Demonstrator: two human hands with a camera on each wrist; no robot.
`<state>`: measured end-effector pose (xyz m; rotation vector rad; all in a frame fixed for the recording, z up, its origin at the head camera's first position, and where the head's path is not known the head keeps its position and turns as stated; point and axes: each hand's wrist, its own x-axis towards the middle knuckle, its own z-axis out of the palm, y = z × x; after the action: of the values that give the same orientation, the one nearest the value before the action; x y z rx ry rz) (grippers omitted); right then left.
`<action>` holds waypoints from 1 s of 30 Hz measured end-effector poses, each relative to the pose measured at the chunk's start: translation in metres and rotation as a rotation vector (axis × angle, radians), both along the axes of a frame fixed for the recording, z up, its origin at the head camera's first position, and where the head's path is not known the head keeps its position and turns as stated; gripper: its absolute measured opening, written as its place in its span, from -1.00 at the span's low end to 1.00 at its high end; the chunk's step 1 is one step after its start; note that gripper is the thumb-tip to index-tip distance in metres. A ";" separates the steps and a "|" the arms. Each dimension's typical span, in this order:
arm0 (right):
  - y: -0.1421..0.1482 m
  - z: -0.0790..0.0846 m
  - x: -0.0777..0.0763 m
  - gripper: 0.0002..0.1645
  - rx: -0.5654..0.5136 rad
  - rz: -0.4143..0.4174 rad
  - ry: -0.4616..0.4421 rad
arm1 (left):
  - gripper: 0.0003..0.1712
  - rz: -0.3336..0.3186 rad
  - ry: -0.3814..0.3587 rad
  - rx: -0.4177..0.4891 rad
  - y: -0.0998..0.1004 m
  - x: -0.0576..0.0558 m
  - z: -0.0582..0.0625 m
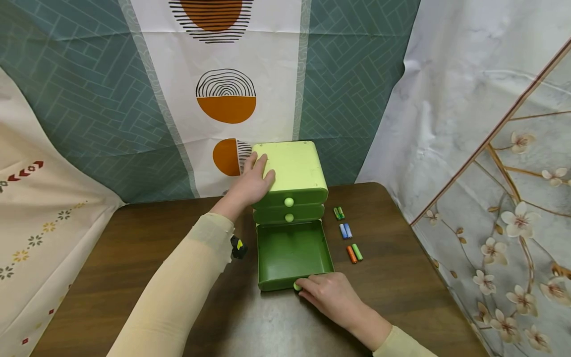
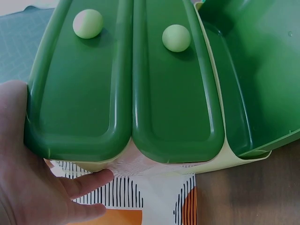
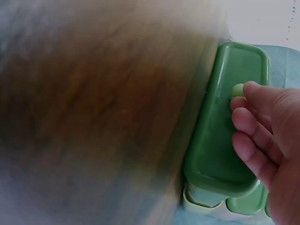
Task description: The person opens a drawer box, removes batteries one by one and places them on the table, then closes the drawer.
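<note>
A small chest of drawers with a pale yellow-green top (image 1: 294,163) stands on the table, two green drawers shut in its upper part. Its bottom drawer (image 1: 292,250) is pulled far out, and its inside is bare green. My right hand (image 1: 332,297) pinches the round knob (image 3: 238,90) on that drawer's front between thumb and fingers. My left hand (image 1: 254,183) rests over the chest's upper left edge, fingers extended on the top and along the side. In the left wrist view, the two upper knobs, the top one (image 2: 88,24) and the middle one (image 2: 176,38), are untouched.
Right of the chest, batteries lie in pairs on the wooden table (image 1: 401,287): a green pair (image 1: 339,213), a blue pair (image 1: 345,231), and an orange battery (image 1: 352,255) beside a light green battery (image 1: 358,252). A patterned curtain (image 1: 348,99) hangs right behind the chest.
</note>
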<state>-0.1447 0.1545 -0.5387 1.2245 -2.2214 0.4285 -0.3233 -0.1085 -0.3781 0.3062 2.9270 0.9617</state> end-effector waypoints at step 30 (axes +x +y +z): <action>-0.016 0.008 -0.019 -0.76 0.051 -0.102 0.018 | -0.13 0.001 0.004 -0.004 -0.001 0.001 0.001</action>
<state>-0.1634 0.1387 -0.5304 1.1302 -2.2807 0.3210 -0.3225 -0.1092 -0.3772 0.3073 2.9324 0.9567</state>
